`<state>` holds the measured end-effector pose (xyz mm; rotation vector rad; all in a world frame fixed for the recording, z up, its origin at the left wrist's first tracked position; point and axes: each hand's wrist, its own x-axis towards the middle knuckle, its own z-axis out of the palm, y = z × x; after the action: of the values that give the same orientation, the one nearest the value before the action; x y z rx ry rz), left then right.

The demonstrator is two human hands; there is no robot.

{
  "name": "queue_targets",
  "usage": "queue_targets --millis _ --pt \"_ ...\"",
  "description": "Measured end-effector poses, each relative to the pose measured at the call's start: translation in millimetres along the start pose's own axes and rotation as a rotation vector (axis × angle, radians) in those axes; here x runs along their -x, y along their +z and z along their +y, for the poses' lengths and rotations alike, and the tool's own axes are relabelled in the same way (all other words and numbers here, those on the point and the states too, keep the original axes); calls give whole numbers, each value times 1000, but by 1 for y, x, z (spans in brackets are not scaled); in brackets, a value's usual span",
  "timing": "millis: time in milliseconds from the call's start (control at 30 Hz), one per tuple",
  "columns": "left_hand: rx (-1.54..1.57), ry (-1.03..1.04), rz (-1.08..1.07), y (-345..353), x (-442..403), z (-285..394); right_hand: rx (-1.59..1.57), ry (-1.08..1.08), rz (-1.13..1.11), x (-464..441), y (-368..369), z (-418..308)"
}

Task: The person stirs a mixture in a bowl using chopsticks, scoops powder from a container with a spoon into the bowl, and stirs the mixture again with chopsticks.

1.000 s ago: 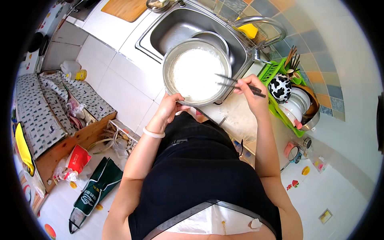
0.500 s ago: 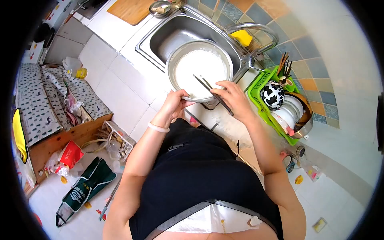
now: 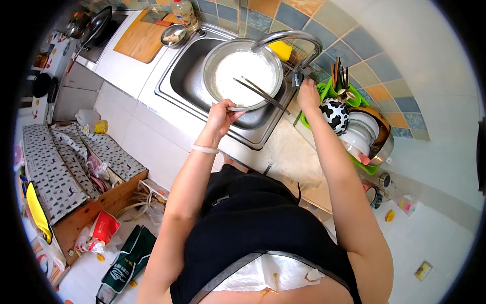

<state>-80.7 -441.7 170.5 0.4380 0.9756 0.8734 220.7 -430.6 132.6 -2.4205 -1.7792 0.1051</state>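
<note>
My left hand (image 3: 223,117) grips the near rim of a metal bowl (image 3: 206,83), thumb over the edge. White powder or flour (image 3: 238,71) covers the bowl's inside. The bowl is over the sink (image 3: 185,71), under the spout of the faucet (image 3: 288,35). A pair of dark chopsticks (image 3: 263,94) leans in the bowl, tips in the white stuff and ends sticking out over the near right rim. My right hand (image 3: 308,95) reaches to the faucet's base, its fingers closed at the handle, which they mostly hide.
Right of the sink, a green dish rack (image 3: 326,91) holds a cow-print bowl (image 3: 335,114), white bowls (image 3: 357,137) and upright chopsticks. A yellow cloth (image 3: 281,49) hangs behind the faucet. Left are a small metal bowl (image 3: 173,35), a cutting board (image 3: 136,40) and a bottle (image 3: 184,14).
My right hand has let go of the chopsticks, leaving them in the bowl, and moved up to the faucet handle. The bowl has moved farther over the sink, under the spout.
</note>
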Motion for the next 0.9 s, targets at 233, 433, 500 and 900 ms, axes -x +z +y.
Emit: queue_targets --millis 233,433,500,900 --pt "-50 -18 10 13 4 8 40 76 -63 -4 11 5" --pt "-56 -13 -9 11 1 8 6 111 -64 -1 12 1" --pt "-62 -12 -8 13 2 11 -38 97 5 -1 20 3" --pt "-45 -20 -7 14 -6 11 -27 129 -62 6 16 -5"
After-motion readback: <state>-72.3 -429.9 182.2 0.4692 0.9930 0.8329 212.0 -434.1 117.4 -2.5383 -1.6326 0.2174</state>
